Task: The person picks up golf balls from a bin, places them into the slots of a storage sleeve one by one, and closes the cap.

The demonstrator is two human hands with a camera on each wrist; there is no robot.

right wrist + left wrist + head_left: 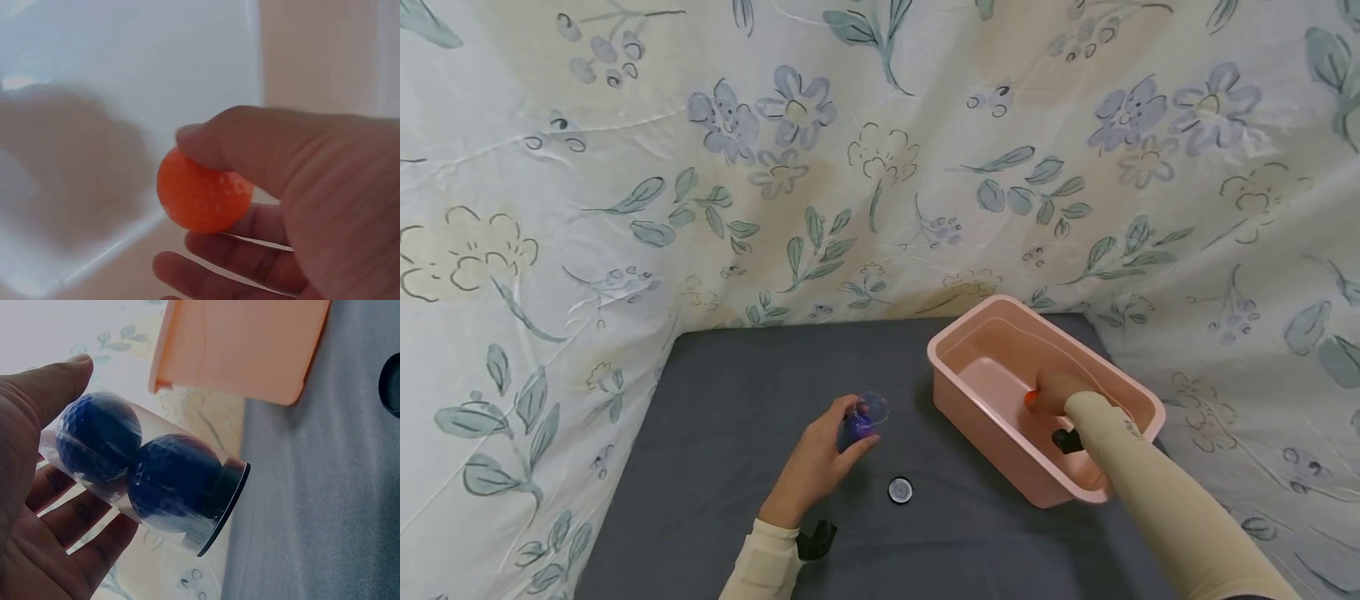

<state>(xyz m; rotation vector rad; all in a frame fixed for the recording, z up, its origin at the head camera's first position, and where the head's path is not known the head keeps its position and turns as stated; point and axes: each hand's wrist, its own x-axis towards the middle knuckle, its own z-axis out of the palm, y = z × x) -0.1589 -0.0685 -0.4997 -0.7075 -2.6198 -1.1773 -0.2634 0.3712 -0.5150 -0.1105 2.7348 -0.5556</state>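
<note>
In my left hand (820, 454) is a clear plastic tube (206, 544) with a dark disc at one end. Two dark blue golf balls (175, 481) sit inside it, one behind the other. Thumb and fingers wrap the tube from both sides, and its rim tilts up over the dark table. My right hand (269, 162) reaches down into the pink bin (985, 442). Between its thumb and fingers it pinches an orange golf ball (203, 194), close over the bin's floor.
A small round cap (900, 491), dark-edged with a pale middle, lies on the dark tabletop (737, 383) right of my left hand. The bin stands at the table's right side. Floral cloth (880, 167) hangs behind and along both sides.
</note>
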